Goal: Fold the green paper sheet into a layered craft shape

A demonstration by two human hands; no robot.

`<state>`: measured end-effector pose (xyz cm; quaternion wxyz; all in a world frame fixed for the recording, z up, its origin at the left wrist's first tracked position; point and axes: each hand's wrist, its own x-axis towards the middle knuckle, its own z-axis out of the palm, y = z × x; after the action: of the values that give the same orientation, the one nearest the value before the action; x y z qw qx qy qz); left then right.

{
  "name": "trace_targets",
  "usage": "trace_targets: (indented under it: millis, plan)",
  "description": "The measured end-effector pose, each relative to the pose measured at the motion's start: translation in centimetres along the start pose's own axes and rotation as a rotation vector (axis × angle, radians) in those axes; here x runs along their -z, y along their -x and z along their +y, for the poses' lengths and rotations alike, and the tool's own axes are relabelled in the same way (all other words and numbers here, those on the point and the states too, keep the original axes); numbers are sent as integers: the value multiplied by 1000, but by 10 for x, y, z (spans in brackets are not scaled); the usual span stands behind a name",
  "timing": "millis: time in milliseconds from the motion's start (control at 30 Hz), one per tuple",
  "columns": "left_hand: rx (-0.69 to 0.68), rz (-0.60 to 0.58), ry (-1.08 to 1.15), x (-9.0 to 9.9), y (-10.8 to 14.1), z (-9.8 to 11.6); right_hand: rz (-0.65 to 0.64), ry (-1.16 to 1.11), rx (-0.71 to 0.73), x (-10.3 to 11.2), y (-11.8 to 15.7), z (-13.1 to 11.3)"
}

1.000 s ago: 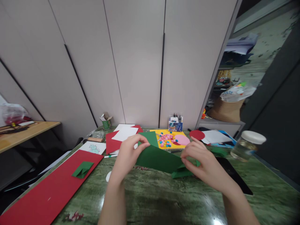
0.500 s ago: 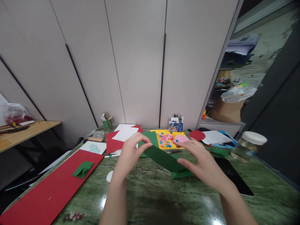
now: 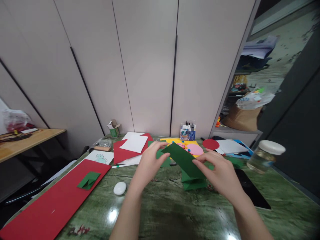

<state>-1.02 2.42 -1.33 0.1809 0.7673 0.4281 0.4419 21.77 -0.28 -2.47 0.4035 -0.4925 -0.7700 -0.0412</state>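
Observation:
A folded strip of green paper (image 3: 183, 160) is held at a slant above the green marbled table (image 3: 162, 213), its lower end bent into zigzag folds. My left hand (image 3: 151, 161) has thumb and fingers around the strip's upper left end. On the right edge, the thumb and index finger of my right hand (image 3: 216, 170) pinch the same paper. A small folded green paper piece (image 3: 88, 180) lies on a long red sheet (image 3: 55, 203) at the left.
A white oval object (image 3: 120, 188) lies left of my left forearm. Behind are red and white papers (image 3: 135, 143), a yellow sheet (image 3: 166, 140) with small pink and blue pieces, and a pen box (image 3: 187, 131). At right sit a black tablet (image 3: 252, 190) and a lidded jar (image 3: 265, 156).
The left hand has moved slightly right. My right hand has closed on the strip's right edge, and the strip now shows more of its broad face.

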Motion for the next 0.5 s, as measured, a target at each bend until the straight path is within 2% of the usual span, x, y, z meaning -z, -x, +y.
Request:
trace_targets:
  millis: [500]
  plan:
    - [-10,-44,-71,-3,1,5,46,-33,-60,-1,1,-3]
